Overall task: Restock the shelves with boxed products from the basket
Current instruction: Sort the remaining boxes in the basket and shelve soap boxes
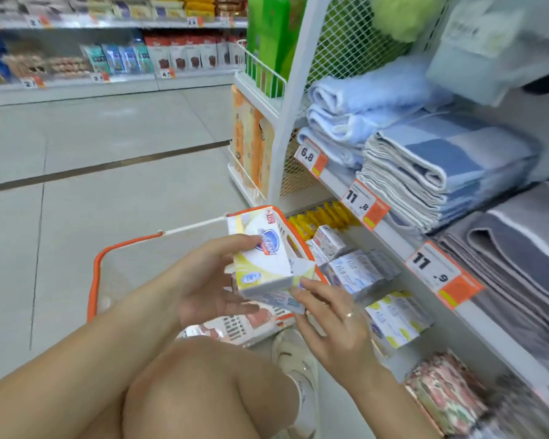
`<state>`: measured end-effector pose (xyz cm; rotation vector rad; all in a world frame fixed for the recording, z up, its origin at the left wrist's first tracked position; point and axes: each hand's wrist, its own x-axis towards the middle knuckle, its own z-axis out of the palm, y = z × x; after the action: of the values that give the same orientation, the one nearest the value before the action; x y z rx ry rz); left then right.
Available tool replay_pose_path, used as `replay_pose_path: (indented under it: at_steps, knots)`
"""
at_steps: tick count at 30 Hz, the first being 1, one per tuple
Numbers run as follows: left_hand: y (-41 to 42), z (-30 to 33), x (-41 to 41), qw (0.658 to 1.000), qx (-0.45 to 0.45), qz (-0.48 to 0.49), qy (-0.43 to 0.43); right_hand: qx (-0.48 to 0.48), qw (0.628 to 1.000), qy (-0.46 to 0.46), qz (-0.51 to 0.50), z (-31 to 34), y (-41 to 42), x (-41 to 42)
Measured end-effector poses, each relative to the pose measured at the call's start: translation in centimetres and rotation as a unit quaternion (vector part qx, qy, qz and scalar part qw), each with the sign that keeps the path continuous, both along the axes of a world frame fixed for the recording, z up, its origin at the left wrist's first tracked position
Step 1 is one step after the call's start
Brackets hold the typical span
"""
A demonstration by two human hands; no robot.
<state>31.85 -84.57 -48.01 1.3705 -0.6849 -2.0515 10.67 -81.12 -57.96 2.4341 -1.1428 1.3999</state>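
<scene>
Basket (95, 274) is sitting on the floor beside the low shelf (450, 315); boxes (355, 274) are already filling that shelf, towels (441, 166) stacked above. Left hand (210, 280) is gripping a box (263, 258) over the basket, long axis running away-left to near-right. Right hand (333, 315) is pinching its near-right corner.

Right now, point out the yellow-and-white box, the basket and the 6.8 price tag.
yellow-and-white box (263, 261), head view, its white top face.
basket (93, 280), head view, its orange left rim.
6.8 price tag (308, 156), head view, its white part with the digits.
</scene>
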Motion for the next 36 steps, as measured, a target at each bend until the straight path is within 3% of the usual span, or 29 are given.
replay_pose_path:
  at_steps: [3, 5, 7, 9, 11, 12, 15, 19, 22, 26, 30, 36]
  knots:
    - [0.4, -0.7, -2.4, 0.998, -0.022, 0.057, -0.030, 0.080, 0.996, -0.042, -0.017, 0.1, 1.3, -0.3]
    - [0.3, -1.3, -3.7, 0.997, -0.031, 0.063, -0.028, 0.177, 0.969, -0.172, -0.035, 0.4, 2.5, -0.5]
    - [0.2, -1.9, -5.0, 0.997, -0.042, 0.058, -0.012, 0.288, 0.892, -0.341, -0.064, 1.0, 3.6, -1.1]
    - [0.7, -2.6, -6.4, 0.998, -0.048, 0.035, -0.002, 0.419, 0.772, -0.471, -0.076, 1.3, 3.7, -2.5]
    - [1.6, -3.9, -7.5, 0.999, -0.043, -0.006, -0.003, 0.545, 0.655, -0.520, -0.058, 1.3, 3.5, -3.6]
    - [2.1, -4.7, -8.0, 0.999, -0.032, -0.030, -0.002, 0.579, 0.628, -0.518, -0.050, 1.2, 3.7, -4.1]
    - [3.4, -6.4, -8.9, 0.998, 0.012, -0.064, 0.005, 0.634, 0.620, -0.460, -0.031, 0.4, 4.6, -4.7]
    - [3.8, -7.1, -8.6, 0.996, 0.032, -0.078, 0.008, 0.640, 0.590, -0.493, -0.017, -0.6, 5.7, -5.0]
    - [3.8, -7.2, -8.2, 0.998, 0.026, -0.061, -0.004, 0.641, 0.597, -0.482, 0.012, -1.0, 6.0, -4.8]
    - [3.4, -7.1, -7.8, 1.000, 0.022, 0.013, -0.015, 0.640, 0.602, -0.477, -0.003, -0.9, 5.9, -4.2]
    - [2.8, -7.5, -7.3, 0.995, 0.037, 0.088, -0.020, 0.633, 0.576, -0.516, -0.026, -1.5, 6.1, -5.2]
    - [2.5, -9.7, -7.6, 0.996, 0.047, 0.057, -0.051, 0.606, 0.533, -0.580, -0.109, -4.0, 7.2, -10.8]
